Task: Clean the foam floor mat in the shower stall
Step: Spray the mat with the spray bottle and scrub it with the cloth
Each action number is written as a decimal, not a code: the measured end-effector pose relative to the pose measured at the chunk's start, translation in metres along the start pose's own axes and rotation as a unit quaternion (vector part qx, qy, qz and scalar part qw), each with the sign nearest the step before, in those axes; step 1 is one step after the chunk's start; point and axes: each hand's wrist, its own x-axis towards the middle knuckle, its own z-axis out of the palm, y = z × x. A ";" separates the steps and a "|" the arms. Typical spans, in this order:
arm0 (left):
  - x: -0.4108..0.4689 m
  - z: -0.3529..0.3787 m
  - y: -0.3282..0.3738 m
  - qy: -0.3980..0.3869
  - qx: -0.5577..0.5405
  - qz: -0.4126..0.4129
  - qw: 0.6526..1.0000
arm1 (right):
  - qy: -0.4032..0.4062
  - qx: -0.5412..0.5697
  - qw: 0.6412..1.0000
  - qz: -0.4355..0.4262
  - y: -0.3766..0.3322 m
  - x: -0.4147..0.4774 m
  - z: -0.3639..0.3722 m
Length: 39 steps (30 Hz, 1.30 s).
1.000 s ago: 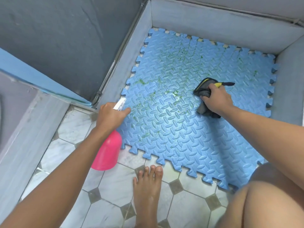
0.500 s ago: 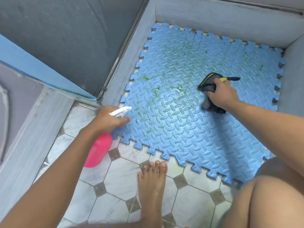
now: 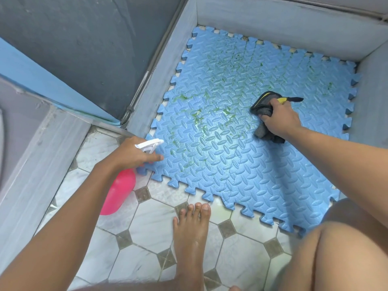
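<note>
A blue foam mat (image 3: 262, 175) with jigsaw edges lies in a grey-walled shower stall (image 3: 273, 24), its near edge lapping onto the tiled floor (image 3: 147, 234). Green smears (image 3: 197, 117) streak the mat's left and middle, with finer specks toward the far wall. The right grip (image 3: 279, 120) holds a bunched dark grey cloth (image 3: 262, 110) against the mat, right of the smears. The left grip (image 3: 130, 153) is curled round the neck of a pink spray bottle (image 3: 119, 190) at the mat's near left corner, its white nozzle (image 3: 149, 143) pointing over the mat. A bare foot (image 3: 191, 232) stands on the tiles just before the mat.
</note>
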 end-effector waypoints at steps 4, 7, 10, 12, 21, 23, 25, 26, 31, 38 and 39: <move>0.002 -0.006 -0.009 0.004 -0.012 -0.001 1.000 | 0.000 0.001 1.000 0.000 -0.001 -0.001 0.000; 0.001 -0.003 -0.012 0.031 -0.051 -0.001 0.998 | 0.001 0.002 1.000 0.001 0.000 -0.001 0.000; -0.004 0.000 0.001 -0.049 -0.032 0.023 0.998 | 0.003 0.000 1.000 0.001 -0.001 -0.002 0.000; -0.007 0.004 0.011 -0.119 -0.024 0.046 0.991 | 0.006 -0.002 1.000 0.000 -0.002 -0.003 -0.001; 0.009 0.018 0.037 0.014 -0.057 0.084 0.995 | 0.009 -0.006 1.000 -0.003 -0.004 -0.006 -0.003; 0.010 0.023 0.046 0.032 -0.074 0.072 0.994 | 0.011 -0.005 1.000 -0.004 -0.004 -0.007 -0.003; 0.008 0.028 0.052 0.044 -0.064 0.080 0.994 | 0.011 -0.007 1.000 -0.003 -0.005 -0.007 -0.003; 0.007 0.029 0.055 0.029 -0.056 0.089 0.994 | 0.012 -0.008 1.000 -0.003 -0.005 -0.007 -0.003; 0.009 0.035 0.057 -0.080 -0.030 0.090 0.992 | 0.016 -0.009 1.000 -0.008 -0.006 -0.008 -0.003; 0.011 0.034 0.046 -0.018 -0.057 0.056 0.997 | 0.017 -0.014 1.000 -0.005 -0.008 -0.010 -0.003; 0.011 0.033 0.045 0.016 -0.070 0.041 0.997 | 0.022 -0.012 1.000 -0.001 -0.009 -0.012 -0.003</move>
